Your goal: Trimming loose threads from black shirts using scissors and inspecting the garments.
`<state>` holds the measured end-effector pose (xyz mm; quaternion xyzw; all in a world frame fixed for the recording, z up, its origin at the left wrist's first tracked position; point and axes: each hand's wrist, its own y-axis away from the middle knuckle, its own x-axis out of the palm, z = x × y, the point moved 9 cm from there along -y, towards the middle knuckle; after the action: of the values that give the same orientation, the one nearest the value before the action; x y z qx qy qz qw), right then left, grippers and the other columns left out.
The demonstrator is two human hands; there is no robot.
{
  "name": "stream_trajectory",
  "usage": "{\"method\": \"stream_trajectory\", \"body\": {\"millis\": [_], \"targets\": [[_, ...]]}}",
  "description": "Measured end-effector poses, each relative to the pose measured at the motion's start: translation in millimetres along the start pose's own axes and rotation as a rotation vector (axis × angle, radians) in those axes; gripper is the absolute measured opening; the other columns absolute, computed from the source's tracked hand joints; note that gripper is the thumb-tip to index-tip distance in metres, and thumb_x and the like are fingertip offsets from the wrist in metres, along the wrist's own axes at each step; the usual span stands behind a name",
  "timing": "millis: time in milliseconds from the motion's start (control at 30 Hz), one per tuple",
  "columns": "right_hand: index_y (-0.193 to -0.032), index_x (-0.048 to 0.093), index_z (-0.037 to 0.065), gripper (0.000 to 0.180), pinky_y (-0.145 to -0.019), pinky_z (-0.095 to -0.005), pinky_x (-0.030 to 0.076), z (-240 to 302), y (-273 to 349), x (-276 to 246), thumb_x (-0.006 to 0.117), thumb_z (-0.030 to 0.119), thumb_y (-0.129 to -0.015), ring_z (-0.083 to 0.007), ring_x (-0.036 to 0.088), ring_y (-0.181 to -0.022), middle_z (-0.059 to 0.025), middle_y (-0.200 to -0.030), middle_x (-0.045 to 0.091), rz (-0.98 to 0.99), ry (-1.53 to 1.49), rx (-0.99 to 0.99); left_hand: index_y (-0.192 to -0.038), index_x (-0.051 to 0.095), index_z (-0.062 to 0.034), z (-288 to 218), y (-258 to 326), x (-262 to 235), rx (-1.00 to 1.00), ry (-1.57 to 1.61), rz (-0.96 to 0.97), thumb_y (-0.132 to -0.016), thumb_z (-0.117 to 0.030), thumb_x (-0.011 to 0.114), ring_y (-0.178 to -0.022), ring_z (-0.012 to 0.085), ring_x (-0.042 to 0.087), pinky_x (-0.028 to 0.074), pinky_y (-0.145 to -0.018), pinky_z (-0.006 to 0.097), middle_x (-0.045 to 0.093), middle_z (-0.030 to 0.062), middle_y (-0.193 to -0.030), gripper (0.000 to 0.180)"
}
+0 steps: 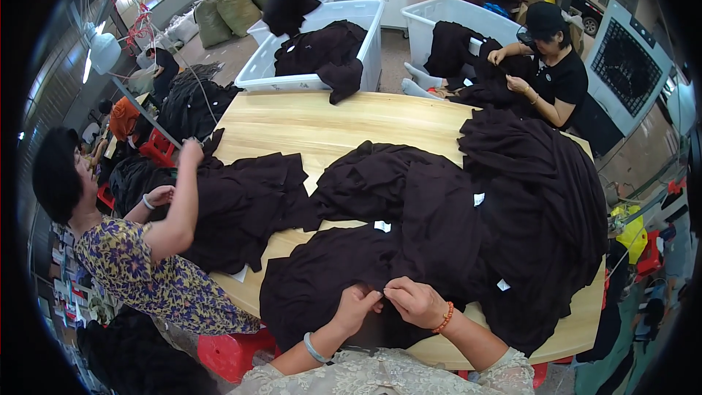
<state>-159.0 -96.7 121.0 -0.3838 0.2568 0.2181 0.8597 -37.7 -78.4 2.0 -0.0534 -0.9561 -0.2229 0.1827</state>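
My left hand and my right hand meet fingertip to fingertip at the table's near edge. Both are closed in a pinch. Whatever sits between the fingers is too small to make out. Right under them a dark garment lies spread on the wooden table, with a white label at its far edge. Beyond and to the right, another dark garment overlaps it. Farther right a large dark heap of cloth hangs toward the table's edge, with a small white label near my right hand.
At the left a person in a flowered top handles dark garments. Another person works cloth at the far right. White bins holding dark cloth stand behind the table. A red stool is at lower left.
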Motion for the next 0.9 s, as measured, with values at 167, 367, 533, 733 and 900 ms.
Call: {"method": "stream_trajectory", "body": {"millis": [167,367,533,733,900], "targets": [[-0.091,0.063,-0.001,0.021,-0.058,-0.0293,0.054,1.6,-0.2,-6.1,0.07,-0.006,-0.072,-0.0245,0.066,-0.07,-0.0121,-0.09,0.062,-0.108,-0.033,0.031,-0.116,0.053,0.0008,-86.3,24.5,21.0,0.626,-0.531,-0.213,-0.078,0.007,0.065,-0.076,0.01,0.058,0.048,-0.064,0.022,0.05,0.012,-0.123,0.04],[-0.09,0.064,0.0,0.02,-0.058,-0.0289,0.054,5.4,-0.4,-5.7,0.07,-0.006,-0.072,-0.0241,0.066,-0.069,-0.0125,-0.09,0.063,-0.11,-0.046,0.05,-0.116,0.06,-0.0011,-64.5,10.8,26.6,0.422,-0.464,0.235,-0.088,0.007,0.054,-0.087,0.0102,0.061,0.051,-0.073,0.02,0.058,0.0081,-0.11,0.029],[-0.09,0.064,0.001,0.019,-0.058,-0.029,0.055,8.6,-2.3,-7.3,0.07,-0.006,-0.073,-0.0239,0.066,-0.068,-0.0124,-0.089,0.064,-0.136,-0.066,0.075,-0.102,0.064,0.0006,-61.7,10.5,16.6,0.382,-0.205,0.215,-0.089,0.003,0.059,-0.076,0.0103,0.063,0.053,-0.066,0.02,0.059,0.0076,-0.101,0.015],[-0.088,0.064,0.001,0.02,-0.056,-0.0284,0.053,18.7,-6.1,-13.9,0.07,-0.009,-0.071,-0.0239,0.066,-0.066,-0.013,-0.085,0.065,-0.284,-0.08,0.101,-0.093,0.062,-0.0014,-95.5,34.7,23.1,0.771,-0.499,0.026,-0.077,0.01,0.064,-0.07,0.0173,0.059,0.049,-0.061,0.026,0.06,0.009,-0.087,0.02],[-0.087,0.063,0.0,0.02,-0.053,-0.0292,0.052,29.4,-10.5,-14.8,0.069,-0.01,-0.069,-0.0242,0.065,-0.063,-0.0126,-0.083,0.065,-0.347,0.013,0.082,-0.092,0.06,-0.002,-104.0,65.5,36.9,1.023,-0.753,-0.132,-0.076,0.011,0.063,-0.071,0.0228,0.06,0.049,-0.062,0.028,0.061,0.012,-0.084,0.021]]}}
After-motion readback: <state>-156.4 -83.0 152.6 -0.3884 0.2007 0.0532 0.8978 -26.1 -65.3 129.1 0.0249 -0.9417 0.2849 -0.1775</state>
